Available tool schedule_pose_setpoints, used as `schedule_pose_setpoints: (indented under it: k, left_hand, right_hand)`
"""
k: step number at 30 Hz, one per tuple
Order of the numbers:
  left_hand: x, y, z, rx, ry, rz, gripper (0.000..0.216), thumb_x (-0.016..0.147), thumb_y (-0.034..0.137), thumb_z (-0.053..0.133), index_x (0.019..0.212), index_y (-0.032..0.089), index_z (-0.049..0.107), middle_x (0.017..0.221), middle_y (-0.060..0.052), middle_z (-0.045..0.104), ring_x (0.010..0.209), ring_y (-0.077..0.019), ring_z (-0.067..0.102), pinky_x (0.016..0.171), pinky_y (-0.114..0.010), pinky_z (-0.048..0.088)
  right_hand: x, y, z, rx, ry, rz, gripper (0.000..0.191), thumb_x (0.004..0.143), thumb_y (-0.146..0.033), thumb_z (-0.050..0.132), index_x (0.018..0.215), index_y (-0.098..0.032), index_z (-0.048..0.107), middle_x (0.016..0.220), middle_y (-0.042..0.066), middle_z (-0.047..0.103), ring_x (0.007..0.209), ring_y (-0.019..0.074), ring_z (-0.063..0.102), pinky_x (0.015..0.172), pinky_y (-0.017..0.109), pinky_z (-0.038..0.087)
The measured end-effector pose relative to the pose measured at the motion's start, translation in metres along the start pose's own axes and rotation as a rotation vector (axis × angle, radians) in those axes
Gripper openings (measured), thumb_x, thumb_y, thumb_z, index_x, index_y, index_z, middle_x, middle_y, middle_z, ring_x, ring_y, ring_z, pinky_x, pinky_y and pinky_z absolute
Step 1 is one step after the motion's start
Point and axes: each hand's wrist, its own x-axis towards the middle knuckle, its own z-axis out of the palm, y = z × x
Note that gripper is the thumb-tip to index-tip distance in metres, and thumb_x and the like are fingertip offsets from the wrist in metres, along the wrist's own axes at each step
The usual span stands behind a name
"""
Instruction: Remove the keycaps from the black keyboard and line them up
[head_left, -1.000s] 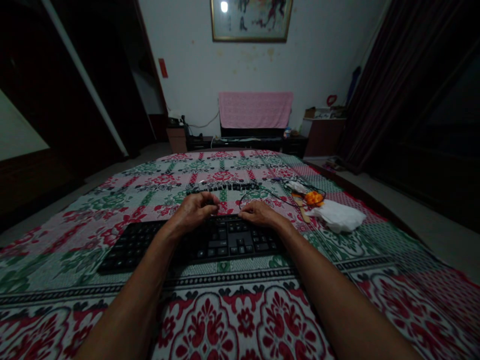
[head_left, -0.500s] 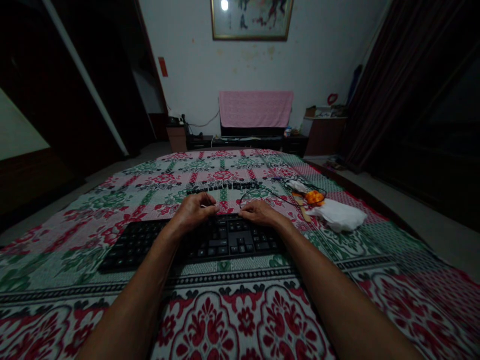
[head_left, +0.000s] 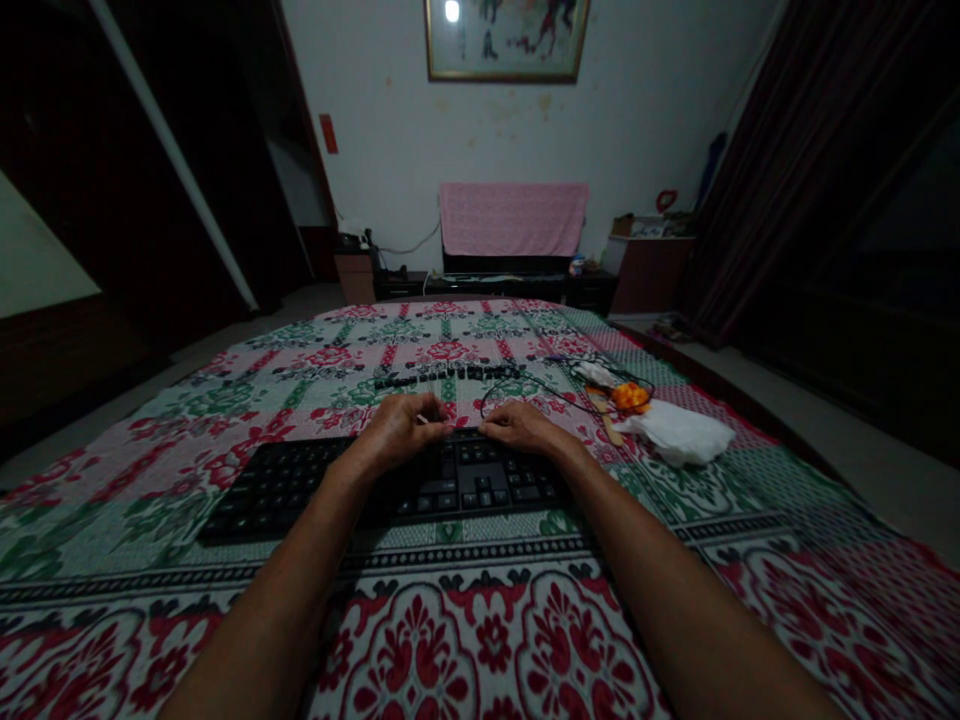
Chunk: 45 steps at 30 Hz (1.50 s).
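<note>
A black keyboard (head_left: 483, 474) lies on the patterned bedspread before me, partly covered by my left forearm. My left hand (head_left: 403, 425) is over its upper middle, thumb and fingers pinched on a thin white stick whose ends I cannot make out. At the keyboard's far edge, right of the left hand, my right hand (head_left: 517, 427) has its fingers closed together and touching that edge. Beyond both hands runs a row of small black keycaps (head_left: 450, 374), loose on the cloth. A thin black cable (head_left: 540, 383) curves beside the right hand.
To the right lie crumpled white tissue (head_left: 679, 432), a smaller white wad (head_left: 594, 373), an orange bundle (head_left: 630, 397) and a flat wooden stick (head_left: 611, 428). The bedspread (head_left: 495, 630) has its right edge beside the floor. A pink cloth (head_left: 514, 218) hangs at the far wall.
My left hand has moved a little to the right along the keyboard's far edge, closer to the right hand. The right hand stays at the same place.
</note>
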Motion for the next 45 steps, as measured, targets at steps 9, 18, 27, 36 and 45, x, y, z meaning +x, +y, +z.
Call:
schedule_pose_setpoints:
  k: [9, 18, 27, 36, 45]
  left_hand:
    - [-0.001, 0.007, -0.001, 0.136, 0.006, 0.132, 0.016, 0.072, 0.032, 0.056, 0.077, 0.017, 0.062, 0.061, 0.002, 0.058, 0.057, -0.0119, 0.05, 0.055, -0.022, 0.033]
    - [-0.003, 0.014, 0.001, 0.208, 0.019, 0.19, 0.012, 0.073, 0.028, 0.055, 0.076, 0.019, 0.061, 0.058, 0.002, 0.054, 0.057, -0.0123, 0.047, 0.055, -0.023, 0.03]
    - [-0.002, 0.013, 0.0, 0.209, 0.017, 0.188, 0.014, 0.075, 0.031, 0.054, 0.077, 0.018, 0.061, 0.059, 0.001, 0.056, 0.056, -0.0119, 0.047, 0.054, -0.023, 0.03]
    - [-0.004, 0.018, 0.009, 0.324, -0.028, 0.257, 0.011, 0.076, 0.027, 0.051, 0.079, 0.019, 0.059, 0.066, -0.002, 0.059, 0.06, -0.0133, 0.05, 0.056, -0.023, 0.032]
    - [0.003, -0.005, -0.003, -0.405, 0.052, -0.1, 0.033, 0.064, 0.044, 0.063, 0.076, 0.015, 0.054, 0.064, -0.001, 0.061, 0.055, -0.0126, 0.055, 0.052, -0.023, 0.041]
  right_hand:
    - [-0.001, -0.003, -0.001, 0.001, 0.01, 0.008, 0.032, 0.08, -0.036, 0.045, 0.065, -0.015, 0.063, 0.056, -0.002, 0.048, 0.053, 0.008, 0.038, 0.05, 0.022, 0.021]
    - [0.0, -0.001, 0.0, 0.018, 0.007, 0.022, 0.031, 0.079, -0.035, 0.046, 0.062, -0.014, 0.061, 0.052, -0.003, 0.044, 0.052, 0.0076, 0.037, 0.048, 0.021, 0.02]
    - [0.001, 0.001, 0.001, 0.021, 0.012, 0.011, 0.034, 0.079, -0.037, 0.045, 0.058, -0.014, 0.06, 0.051, -0.003, 0.042, 0.05, 0.0073, 0.034, 0.048, 0.022, 0.019]
    - [0.001, 0.002, 0.003, 0.025, 0.031, 0.086, 0.03, 0.078, -0.037, 0.049, 0.064, -0.016, 0.064, 0.052, -0.002, 0.046, 0.053, 0.0085, 0.038, 0.05, 0.022, 0.02]
    - [-0.001, -0.001, 0.001, 0.053, 0.006, 0.108, 0.029, 0.078, -0.037, 0.049, 0.066, -0.016, 0.064, 0.056, -0.003, 0.049, 0.053, 0.0081, 0.041, 0.048, 0.021, 0.021]
